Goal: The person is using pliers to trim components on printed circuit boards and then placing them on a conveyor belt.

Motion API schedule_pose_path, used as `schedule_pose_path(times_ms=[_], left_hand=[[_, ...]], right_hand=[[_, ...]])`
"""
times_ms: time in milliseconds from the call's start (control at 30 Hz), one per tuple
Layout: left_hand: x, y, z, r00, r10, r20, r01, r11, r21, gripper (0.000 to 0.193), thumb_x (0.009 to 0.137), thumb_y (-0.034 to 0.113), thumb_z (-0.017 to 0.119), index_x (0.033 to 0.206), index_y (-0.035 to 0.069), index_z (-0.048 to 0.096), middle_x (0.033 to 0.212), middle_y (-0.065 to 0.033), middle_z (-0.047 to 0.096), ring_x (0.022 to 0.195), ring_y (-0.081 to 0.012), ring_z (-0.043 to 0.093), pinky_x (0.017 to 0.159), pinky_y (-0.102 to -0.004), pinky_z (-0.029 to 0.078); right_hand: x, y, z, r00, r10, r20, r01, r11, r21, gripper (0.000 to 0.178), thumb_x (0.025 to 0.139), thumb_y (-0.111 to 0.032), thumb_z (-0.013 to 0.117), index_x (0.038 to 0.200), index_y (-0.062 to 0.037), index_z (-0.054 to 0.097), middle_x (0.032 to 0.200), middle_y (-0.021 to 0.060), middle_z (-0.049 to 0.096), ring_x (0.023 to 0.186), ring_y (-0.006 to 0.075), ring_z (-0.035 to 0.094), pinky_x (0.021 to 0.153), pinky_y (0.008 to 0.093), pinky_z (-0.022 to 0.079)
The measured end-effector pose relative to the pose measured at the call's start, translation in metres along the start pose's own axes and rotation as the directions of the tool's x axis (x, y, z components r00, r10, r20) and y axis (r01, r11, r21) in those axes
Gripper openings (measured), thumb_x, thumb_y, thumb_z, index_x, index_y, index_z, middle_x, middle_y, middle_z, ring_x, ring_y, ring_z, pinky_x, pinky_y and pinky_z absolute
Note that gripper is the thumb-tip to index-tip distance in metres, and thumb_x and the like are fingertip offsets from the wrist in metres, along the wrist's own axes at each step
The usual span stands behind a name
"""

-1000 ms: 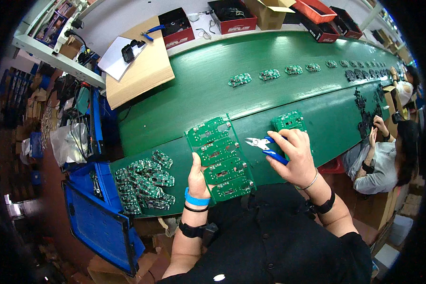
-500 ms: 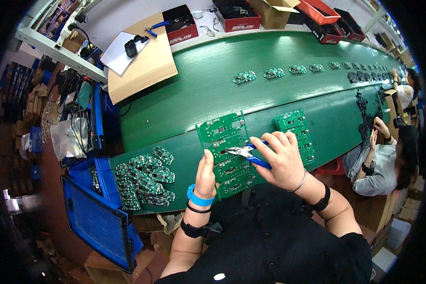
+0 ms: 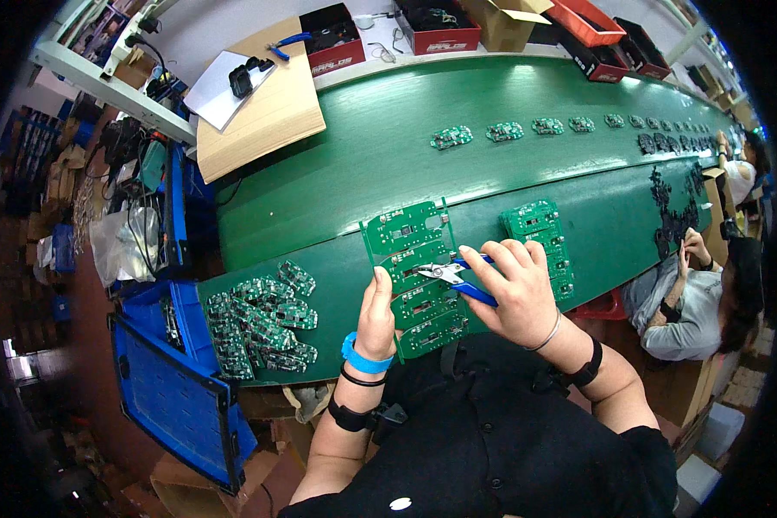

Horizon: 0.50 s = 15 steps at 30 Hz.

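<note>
My left hand (image 3: 375, 321) grips the left edge of a green circuit board panel (image 3: 403, 226), which is made of several joined boards and is held up over the bench edge. In my right hand (image 3: 520, 293) is a pair of blue-handled cutting pliers (image 3: 470, 285). The pliers' metal jaws lie over the middle of the panel; whether they touch it I cannot tell. Just right of my right hand lies a stack of similar panels (image 3: 533, 219). Beyond my left hand, a heap of loose, separated circuit boards (image 3: 263, 315) covers the bench's left end.
A row of single boards (image 3: 504, 131) runs along the green bench (image 3: 337, 173). Cardboard (image 3: 268, 112) and red boxes (image 3: 440, 36) stand at the back. Left of the bench is a blue crate (image 3: 177, 397). On the right sits a co-worker (image 3: 686, 302) beside black parts (image 3: 669, 220).
The view has shifted slightly. Both hands, the panel and the pliers keep nearly the same position relative to one another.
</note>
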<state>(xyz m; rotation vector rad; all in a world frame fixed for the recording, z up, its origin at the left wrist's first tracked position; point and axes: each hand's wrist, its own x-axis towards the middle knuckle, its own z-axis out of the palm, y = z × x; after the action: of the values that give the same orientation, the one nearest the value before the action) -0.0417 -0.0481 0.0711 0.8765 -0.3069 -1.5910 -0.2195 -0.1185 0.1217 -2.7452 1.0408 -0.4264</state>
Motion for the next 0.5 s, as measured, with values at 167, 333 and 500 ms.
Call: schedule_pose_path(times_ms=[167, 333, 500], left_hand=[[0.0005, -0.0019, -0.0030, 1.000, 0.009, -0.007, -0.009, 1.000, 0.019, 0.049, 0.095, 0.039, 0.023, 0.122, 0.001, 0.039, 0.111, -0.0142, 0.054, 0.096, -0.0218, 0.058, 0.079, -0.0334, 0.051], [-0.0009, -0.0010, -0.0010, 1.000, 0.024, -0.021, -0.022, 0.997, 0.067, 0.050, 0.095, 0.040, 0.023, 0.122, 0.002, 0.039, 0.112, -0.0150, 0.053, 0.096, -0.0233, 0.058, 0.079, -0.0349, 0.051], [-0.0010, 0.0001, -0.0011, 0.999, 0.039, -0.002, -0.039, 0.998, 0.047, 0.048, 0.096, 0.037, 0.024, 0.122, 0.000, 0.039, 0.112, -0.0133, 0.054, 0.095, -0.0198, 0.058, 0.079, -0.0305, 0.051]], right_hand=[[0.0020, 0.0000, 0.0001, 1.000, -0.009, -0.020, 0.009, 1.000, -0.003, 0.053, 0.064, -0.025, 0.066, 0.112, -0.0071, 0.052, 0.097, 0.0067, 0.050, 0.089, 0.0222, 0.047, 0.078, 0.0375, 0.032], [0.0019, -0.0004, 0.0003, 1.000, -0.013, -0.001, 0.013, 1.000, -0.010, 0.054, 0.064, -0.025, 0.066, 0.113, -0.0072, 0.052, 0.098, 0.0069, 0.050, 0.089, 0.0225, 0.047, 0.078, 0.0380, 0.032], [-0.0008, -0.0023, 0.0025, 1.000, -0.016, 0.006, 0.016, 0.999, -0.038, 0.056, 0.062, -0.024, 0.067, 0.113, -0.0078, 0.052, 0.097, 0.0063, 0.050, 0.087, 0.0219, 0.047, 0.076, 0.0372, 0.032]])
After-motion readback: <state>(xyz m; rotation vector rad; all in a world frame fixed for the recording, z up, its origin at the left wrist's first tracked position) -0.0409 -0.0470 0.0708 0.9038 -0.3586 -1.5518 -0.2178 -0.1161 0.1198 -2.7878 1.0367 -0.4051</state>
